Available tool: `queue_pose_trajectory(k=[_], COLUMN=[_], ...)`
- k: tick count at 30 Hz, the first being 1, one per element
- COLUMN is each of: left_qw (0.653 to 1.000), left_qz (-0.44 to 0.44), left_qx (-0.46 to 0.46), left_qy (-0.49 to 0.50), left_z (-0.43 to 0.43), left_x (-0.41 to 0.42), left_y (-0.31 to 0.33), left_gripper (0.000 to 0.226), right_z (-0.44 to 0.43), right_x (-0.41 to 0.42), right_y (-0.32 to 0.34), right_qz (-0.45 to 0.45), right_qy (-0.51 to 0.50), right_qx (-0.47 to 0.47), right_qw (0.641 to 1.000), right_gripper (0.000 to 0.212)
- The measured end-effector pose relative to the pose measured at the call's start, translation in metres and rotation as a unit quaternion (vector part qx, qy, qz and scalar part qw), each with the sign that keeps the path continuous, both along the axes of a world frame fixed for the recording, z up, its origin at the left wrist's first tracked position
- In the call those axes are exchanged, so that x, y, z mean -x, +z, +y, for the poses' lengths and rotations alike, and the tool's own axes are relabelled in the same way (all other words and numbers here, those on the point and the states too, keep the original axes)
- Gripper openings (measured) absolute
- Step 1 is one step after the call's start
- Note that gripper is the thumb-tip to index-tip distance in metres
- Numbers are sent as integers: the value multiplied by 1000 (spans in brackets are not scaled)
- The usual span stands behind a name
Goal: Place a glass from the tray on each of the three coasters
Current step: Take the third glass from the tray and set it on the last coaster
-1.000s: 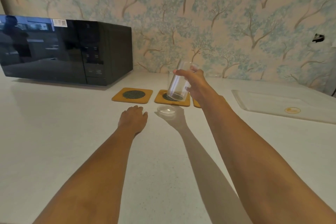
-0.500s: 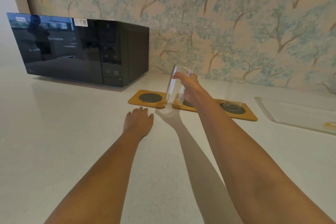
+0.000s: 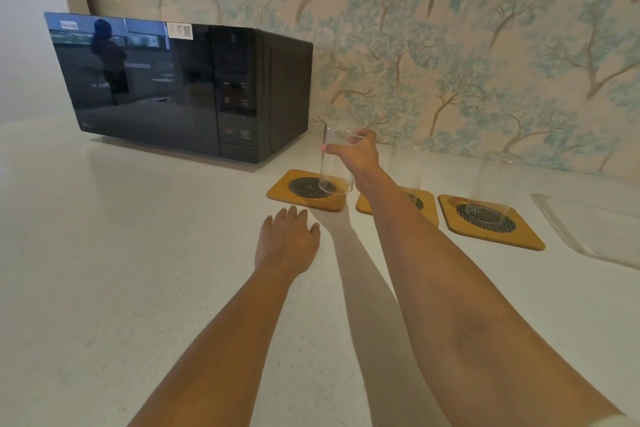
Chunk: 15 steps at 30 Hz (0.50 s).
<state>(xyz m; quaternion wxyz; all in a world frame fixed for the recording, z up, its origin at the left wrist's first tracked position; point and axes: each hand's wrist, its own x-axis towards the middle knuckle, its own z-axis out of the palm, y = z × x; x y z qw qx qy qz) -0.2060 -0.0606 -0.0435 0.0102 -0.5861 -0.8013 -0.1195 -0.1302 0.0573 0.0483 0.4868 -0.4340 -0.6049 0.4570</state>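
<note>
Right hand (image 3: 358, 158) had its thumb and fingers wrapped round the top of a clear glass (image 3: 335, 163), base over the right part of the leftmost coaster (image 3: 308, 189) by the microwave (image 3: 180, 87). Left hand (image 3: 287, 243) lay flat and open on the counter (image 3: 121, 253), holding nothing. Two more glasses were on the middle coaster (image 3: 427, 206) and right coaster (image 3: 491, 222), tray (image 3: 588, 232) off to the right.

Three coasters: left coaster (image 3: 304, 189), middle coaster (image 3: 420, 204), right coaster (image 3: 491, 222). Three clear glasses: one glass (image 3: 334, 163) at the left coaster, a second glass (image 3: 407, 166) on the middle one, a third glass (image 3: 491, 184) on the right one. One tray (image 3: 588, 225). One microwave (image 3: 180, 87). Two hands: left hand (image 3: 287, 243), right hand (image 3: 358, 152). One counter (image 3: 121, 253).
</note>
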Motion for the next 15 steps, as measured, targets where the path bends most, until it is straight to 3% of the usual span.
queue_pose_trajectory(k=[15], left_qw=[999], left_qz=[-8], left_qx=[-25], left_qy=[20], left_z=[7], left_x=[1], left_y=[-4], left_gripper=[56], right_z=[29], right_x=[43], right_y=[-17], right_qz=[-5], right_qy=[7], right_qx=[7], right_qw=[1000], right_gripper=[70])
